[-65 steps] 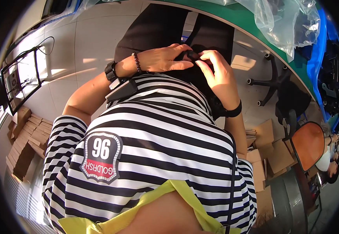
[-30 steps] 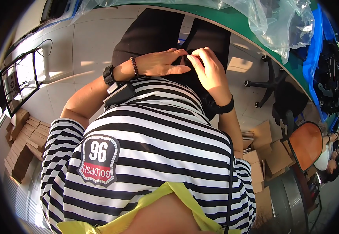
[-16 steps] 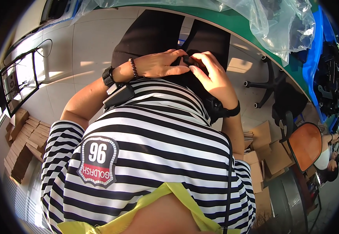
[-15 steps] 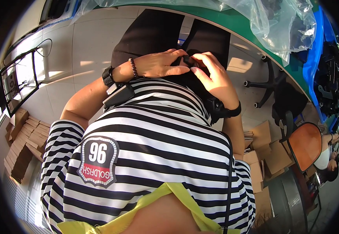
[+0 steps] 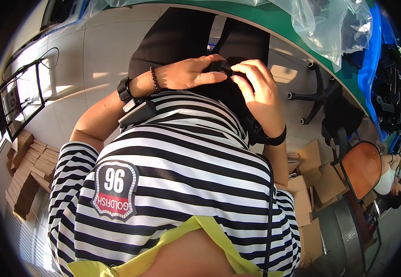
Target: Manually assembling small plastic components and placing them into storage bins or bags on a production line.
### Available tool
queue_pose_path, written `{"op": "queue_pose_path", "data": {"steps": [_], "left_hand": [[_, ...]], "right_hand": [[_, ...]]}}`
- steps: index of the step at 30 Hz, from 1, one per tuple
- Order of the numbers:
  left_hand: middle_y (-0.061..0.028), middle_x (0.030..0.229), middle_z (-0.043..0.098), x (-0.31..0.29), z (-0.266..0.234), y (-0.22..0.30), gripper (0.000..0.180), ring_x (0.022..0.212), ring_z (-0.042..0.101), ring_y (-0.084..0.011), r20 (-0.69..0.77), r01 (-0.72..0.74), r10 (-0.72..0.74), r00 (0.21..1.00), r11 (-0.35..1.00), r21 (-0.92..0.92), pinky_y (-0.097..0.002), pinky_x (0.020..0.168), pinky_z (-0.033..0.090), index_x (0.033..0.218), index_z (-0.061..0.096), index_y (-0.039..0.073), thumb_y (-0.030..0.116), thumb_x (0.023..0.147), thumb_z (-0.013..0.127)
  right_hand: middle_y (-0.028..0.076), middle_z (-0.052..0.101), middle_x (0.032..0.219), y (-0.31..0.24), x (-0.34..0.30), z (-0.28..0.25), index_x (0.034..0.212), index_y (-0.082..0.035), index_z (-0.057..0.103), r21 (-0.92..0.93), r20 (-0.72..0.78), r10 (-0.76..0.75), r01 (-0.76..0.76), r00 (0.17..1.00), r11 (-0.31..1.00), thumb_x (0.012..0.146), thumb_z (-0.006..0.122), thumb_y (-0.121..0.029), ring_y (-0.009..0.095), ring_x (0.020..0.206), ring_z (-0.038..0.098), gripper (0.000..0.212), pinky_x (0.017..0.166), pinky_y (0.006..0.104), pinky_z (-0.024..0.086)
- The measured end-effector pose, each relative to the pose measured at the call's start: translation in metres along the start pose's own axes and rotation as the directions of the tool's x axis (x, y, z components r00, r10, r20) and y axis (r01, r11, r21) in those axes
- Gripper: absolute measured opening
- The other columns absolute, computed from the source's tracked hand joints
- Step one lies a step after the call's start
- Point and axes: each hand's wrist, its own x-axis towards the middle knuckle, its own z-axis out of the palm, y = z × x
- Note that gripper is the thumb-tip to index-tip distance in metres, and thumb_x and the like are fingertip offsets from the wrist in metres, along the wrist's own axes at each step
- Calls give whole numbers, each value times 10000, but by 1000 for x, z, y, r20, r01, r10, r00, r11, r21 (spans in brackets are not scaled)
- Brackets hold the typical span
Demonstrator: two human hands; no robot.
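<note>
Over my lap, between my two hands, is a small black part; its exact kind is hard to make out against the dark trousers. My left hand holds it between thumb and fingers. At the part's right end, the thumb and index finger of my right hand pinch it, the other fingers curled. A beaded bracelet and a black strap circle my left wrist, beside a dark box-shaped device. Around my right wrist is a black band.
A green table edges the far side, with clear plastic bags on it. To the right stand a blue bin of black parts, a wheeled chair base, an orange chair, cardboard boxes and another person. Stacked cardboard lies left.
My right hand has shifted slightly, its fingertips now closer together at the part's right end. The black part has turned or moved a little to the right. My left hand keeps its hold.
</note>
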Motion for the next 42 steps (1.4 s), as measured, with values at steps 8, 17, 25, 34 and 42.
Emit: {"op": "queue_pose_path", "data": {"steps": [8,17,25,34,42], "left_hand": [[-176,1241,624,6,5,-12,679,1193,586,-262,3,11,-11,1000,994,111,-335,1039,430,1469,398,10,511,1030,528],[-192,1274,603,7,6,-4,672,1212,574,-280,62,51,-56,997,996,69,-345,1041,429,1466,405,26,521,1027,525],[-143,1114,583,2,6,6,680,1034,572,-246,65,28,-35,997,994,105,-335,962,448,1466,405,25,517,1019,549],[-168,1093,561,1,14,0,727,1027,558,-275,2,-38,38,999,996,81,-363,916,454,1463,418,8,558,1005,546],[-198,1180,576,2,15,5,734,1101,558,-314,49,22,-29,998,989,144,-382,974,447,1475,403,11,567,1012,522]], "right_hand": [[103,602,956,-1,-10,10,1019,-46,624,-342,22,138,-122,990,932,898,710,-141,313,917,610,176,787,419,500],[112,601,963,2,-10,1,1042,-29,602,-47,85,96,-92,992,995,906,721,-139,299,878,624,211,776,383,511],[110,587,986,-3,-10,0,1097,-16,594,121,64,140,-147,988,982,919,693,-85,276,878,623,215,798,351,507],[115,578,1025,-9,-10,9,1156,-25,580,8,40,138,-138,990,990,930,651,-52,278,936,620,238,828,362,504],[112,586,1042,-3,-14,12,1188,-27,579,27,54,103,-104,993,994,925,663,-57,273,975,626,278,865,359,507]]}}
